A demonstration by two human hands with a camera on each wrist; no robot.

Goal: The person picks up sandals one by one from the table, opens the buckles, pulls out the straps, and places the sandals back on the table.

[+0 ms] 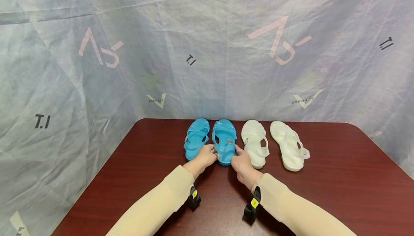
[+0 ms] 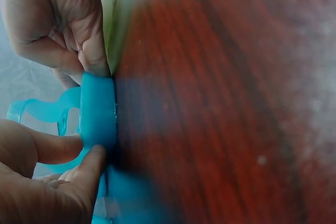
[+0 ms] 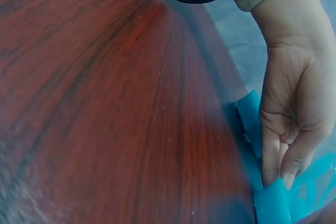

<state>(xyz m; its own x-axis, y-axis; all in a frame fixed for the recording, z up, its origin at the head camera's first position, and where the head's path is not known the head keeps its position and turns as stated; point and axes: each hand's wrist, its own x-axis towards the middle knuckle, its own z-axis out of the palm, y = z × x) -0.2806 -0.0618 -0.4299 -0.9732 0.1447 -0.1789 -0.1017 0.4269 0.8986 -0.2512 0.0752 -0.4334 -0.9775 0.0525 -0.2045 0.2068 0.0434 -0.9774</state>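
Two blue jelly sandals stand side by side at the back of the table, toes toward the curtain. The right one of the pair (image 1: 225, 158) lies between both hands. My left hand (image 1: 206, 155) grips the left side of its heel, and my right hand (image 1: 242, 162) holds the right side. In the left wrist view, thumb and finger of the left hand (image 2: 47, 177) pinch the edge of the blue heel (image 2: 98, 111), with the right hand (image 2: 63, 24) opposite. The other blue sandal (image 1: 191, 153) sits just left, beside the left hand.
A white sandal (image 1: 255, 158) stands close by the right hand, and a second white sandal (image 1: 292, 162), angled outward, lies farther right. The dark red wooden table (image 1: 155, 149) ends at a grey printed curtain (image 1: 207, 77) behind the sandals.
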